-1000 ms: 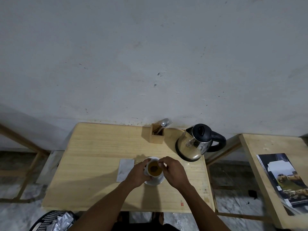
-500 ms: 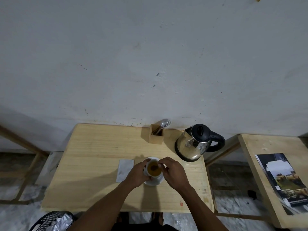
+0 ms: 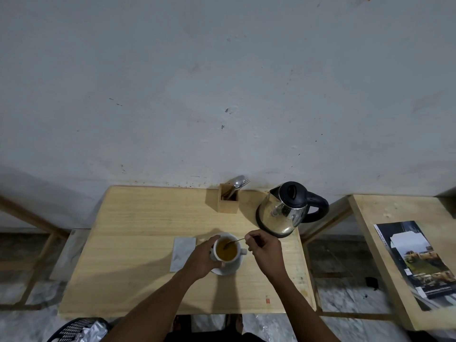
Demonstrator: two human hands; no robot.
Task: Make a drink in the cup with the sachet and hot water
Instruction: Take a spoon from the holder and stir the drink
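Note:
A white cup [image 3: 228, 259] full of brown drink stands on a white saucer [image 3: 230, 269] near the front of the wooden table [image 3: 138, 243]. My left hand [image 3: 201, 259] wraps around the cup's left side. My right hand [image 3: 265, 250], to the right of the cup, pinches the handle of a thin metal spoon [image 3: 234, 241] whose bowl dips into the drink. A steel kettle [image 3: 283, 213] with a black lid and handle stands at the back right. A pale flat sachet or napkin [image 3: 181, 253] lies left of the cup; I cannot tell which.
A wooden holder [image 3: 228, 201] with cutlery stands at the back of the table, by the wall. A second wooden table [image 3: 394, 218] to the right carries a printed brochure [image 3: 417, 262]. A black basket [image 3: 74, 329] with silvery wrapping sits on the floor at lower left.
My right hand has drawn back to the right of the cup, so the spoon now shows slanting into the drink. My left hand stays on the cup.

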